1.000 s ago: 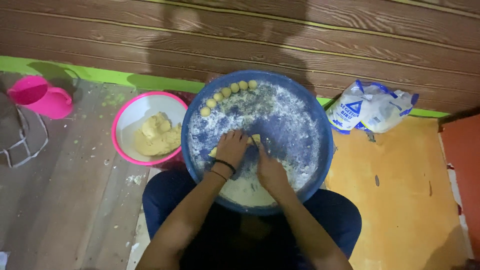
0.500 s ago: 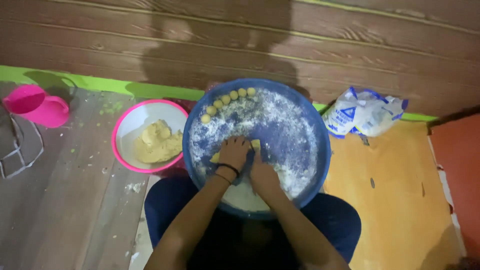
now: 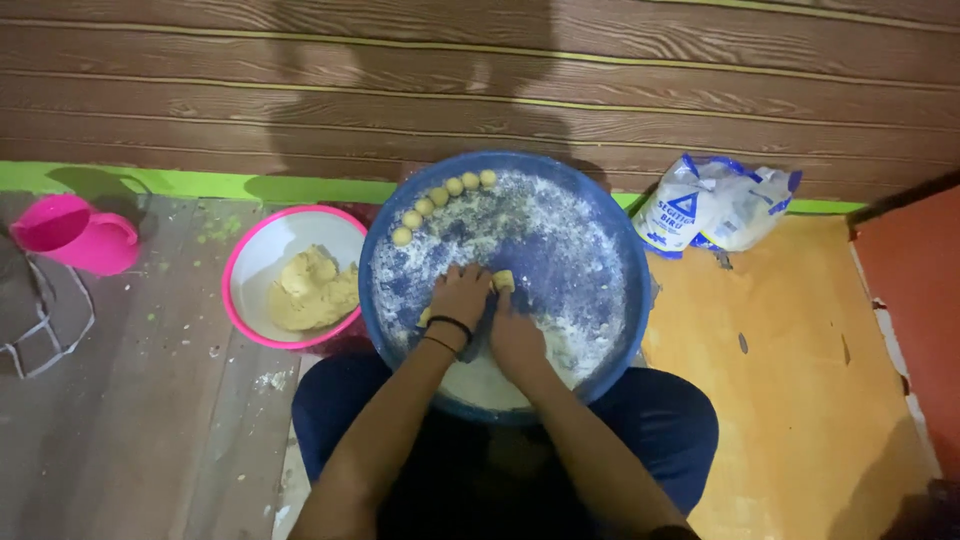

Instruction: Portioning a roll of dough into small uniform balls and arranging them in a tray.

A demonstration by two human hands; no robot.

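At the far left a pink jug [image 3: 72, 235] stands on the grey floor [image 3: 150, 420], well apart from the work area. Next to the right, a pink-rimmed bowl [image 3: 250, 262] holds a sizeable lump of yellow dough [image 3: 312, 292], judged to be stock not yet portioned. Just beside it, a large blue tray [image 3: 625, 262] rests across the person's lap, its surface dusted with white flour. Along the tray's upper left rim lies a curved row of six small dough balls [image 3: 437, 198], judged to be the finished portion of the work. At the tray's centre the left hand [image 3: 460, 297] and the right hand [image 3: 517, 335] lie side by side, palms down, pressing a strip of dough [image 3: 503, 281] against the floured surface; its ends show at the fingertips and beside the left hand. Both hands are flat and loosely curled, pressing rather than clasping. Judged from the bowl's content, most shaping remains. At the far right a white and blue flour bag [image 3: 715, 205] lies on the orange mat [image 3: 790, 400].
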